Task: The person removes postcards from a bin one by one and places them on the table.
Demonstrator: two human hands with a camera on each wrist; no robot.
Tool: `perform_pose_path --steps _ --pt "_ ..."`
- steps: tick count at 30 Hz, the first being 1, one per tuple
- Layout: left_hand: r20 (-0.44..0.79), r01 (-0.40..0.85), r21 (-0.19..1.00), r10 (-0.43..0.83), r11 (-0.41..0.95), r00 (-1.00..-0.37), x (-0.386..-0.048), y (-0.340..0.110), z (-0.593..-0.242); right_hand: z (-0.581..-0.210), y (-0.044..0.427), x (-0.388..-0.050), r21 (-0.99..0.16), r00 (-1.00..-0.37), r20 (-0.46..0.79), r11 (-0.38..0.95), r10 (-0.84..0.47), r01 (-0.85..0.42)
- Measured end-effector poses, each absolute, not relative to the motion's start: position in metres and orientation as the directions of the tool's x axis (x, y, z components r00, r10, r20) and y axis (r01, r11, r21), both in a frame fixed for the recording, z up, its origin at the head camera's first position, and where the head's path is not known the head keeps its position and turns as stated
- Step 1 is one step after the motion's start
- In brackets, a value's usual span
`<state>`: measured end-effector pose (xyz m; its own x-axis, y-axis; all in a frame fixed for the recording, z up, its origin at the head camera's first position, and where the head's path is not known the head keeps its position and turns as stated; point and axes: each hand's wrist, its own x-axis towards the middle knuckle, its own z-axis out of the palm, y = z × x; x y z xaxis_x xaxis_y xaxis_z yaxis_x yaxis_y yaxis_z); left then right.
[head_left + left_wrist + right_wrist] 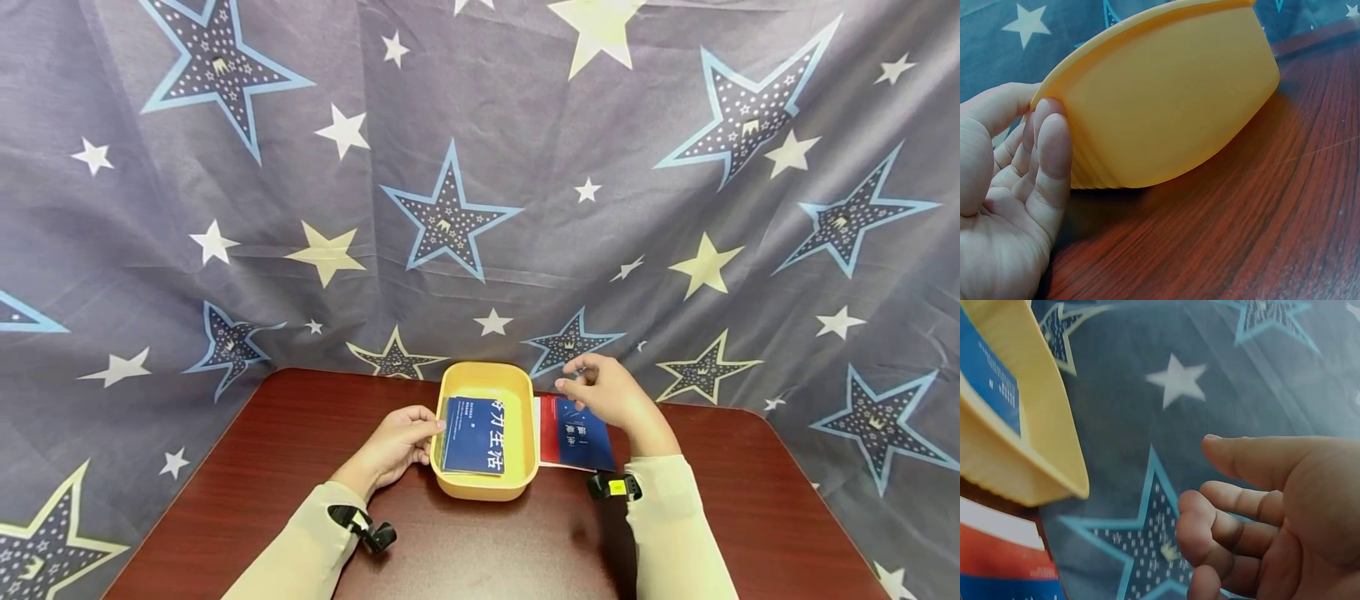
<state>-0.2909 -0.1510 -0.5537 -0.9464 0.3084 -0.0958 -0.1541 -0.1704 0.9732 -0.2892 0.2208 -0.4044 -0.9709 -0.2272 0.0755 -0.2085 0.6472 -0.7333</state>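
Note:
A yellow bin [483,492] stands on the table with a blue booklet [468,437] lying inside. My left hand [397,446] pinches the bin's left rim between thumb and fingers; the left wrist view shows the bin's outer wall [1166,100] beside that hand [1016,181]. Just right of the bin lie red and blue booklets [581,433], partly on something white. Above them hovers my right hand [611,392], its fingers loosely bent and holding nothing. In the right wrist view this hand [1272,519] is apart from the bin [1054,462] and the booklets [1004,550].
The dark red table [480,550] reaches back to a grey curtain [525,292] printed with stars, which hangs close behind the bin. A black wrist device [363,527] sits on the left sleeve, and another [615,486] on the right.

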Motion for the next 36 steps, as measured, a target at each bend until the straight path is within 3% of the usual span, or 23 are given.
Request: perform_pose_path --steps 15,22,28,36 --pt "-0.096 -0.151 0.976 0.309 -0.158 -0.946 -0.29 -0.149 -0.559 -0.427 0.167 -0.29 -0.743 -0.937 0.048 0.615 -0.345 -0.264" --pt "-0.089 -0.145 0.976 0.306 -0.164 -0.948 -0.292 -0.152 -0.555 -0.427 0.135 -0.313 -0.715 -0.925 -0.087 0.67 -0.37 -0.201" --pt "-0.086 -0.144 0.975 0.309 -0.172 -0.947 -0.292 -0.152 -0.556 -0.428 0.11 -0.337 -0.608 -0.916 -0.197 0.777 -0.349 -0.165" --pt "-0.089 -0.146 0.975 0.308 -0.168 -0.947 -0.292 -0.151 -0.556 -0.445 0.082 -0.352 -0.321 -0.926 -0.306 0.94 -0.22 -0.117"
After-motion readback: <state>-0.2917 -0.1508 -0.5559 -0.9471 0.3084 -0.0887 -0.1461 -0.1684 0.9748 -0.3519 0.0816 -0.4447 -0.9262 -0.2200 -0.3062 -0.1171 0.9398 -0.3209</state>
